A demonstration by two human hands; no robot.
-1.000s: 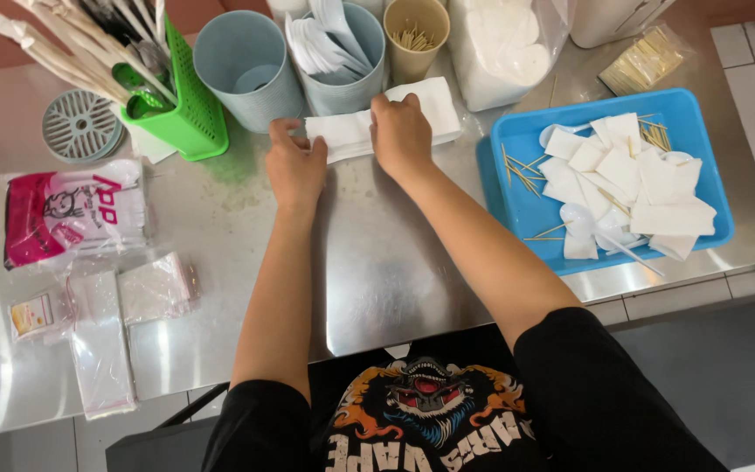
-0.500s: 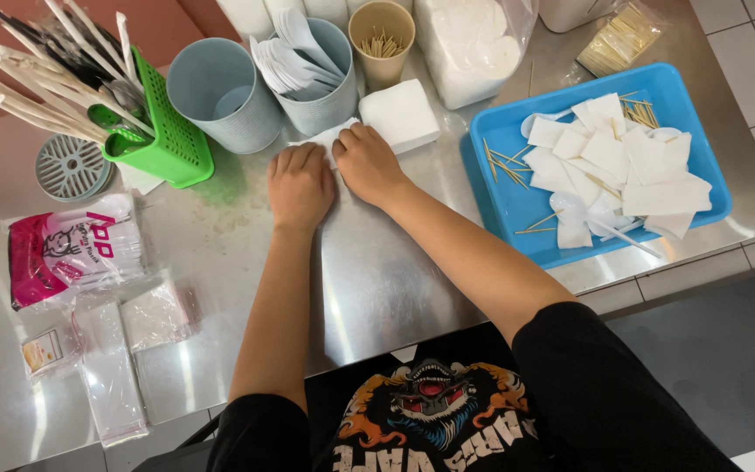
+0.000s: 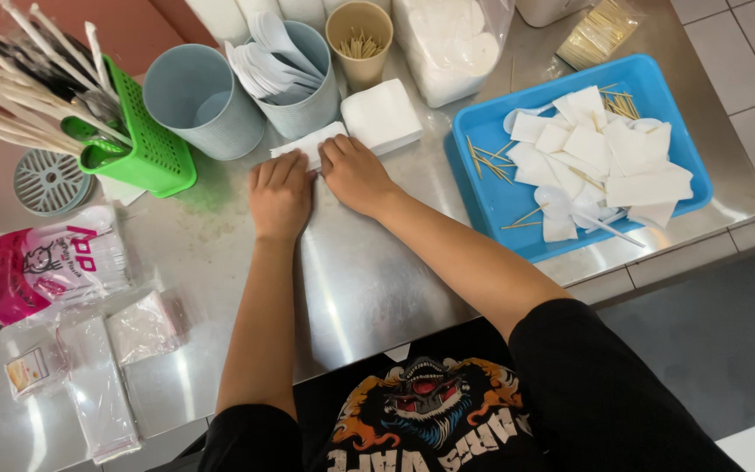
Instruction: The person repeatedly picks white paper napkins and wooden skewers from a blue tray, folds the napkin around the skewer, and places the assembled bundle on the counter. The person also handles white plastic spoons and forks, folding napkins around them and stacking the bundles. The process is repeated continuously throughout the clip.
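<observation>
Head view looks down on a shiny metal bench (image 3: pixel 369 288). Both hands lie flat side by side near the far edge, pressing on a small folded white paper napkin (image 3: pixel 310 144). The left hand (image 3: pixel 280 196) has its fingers straight and together on the napkin. The right hand (image 3: pixel 356 174) has its fingers bent a little, tips on the same napkin. A stack of white square napkins (image 3: pixel 383 114) touches it. A blue plastic tray (image 3: pixel 493 203) sits at the right edge.
</observation>
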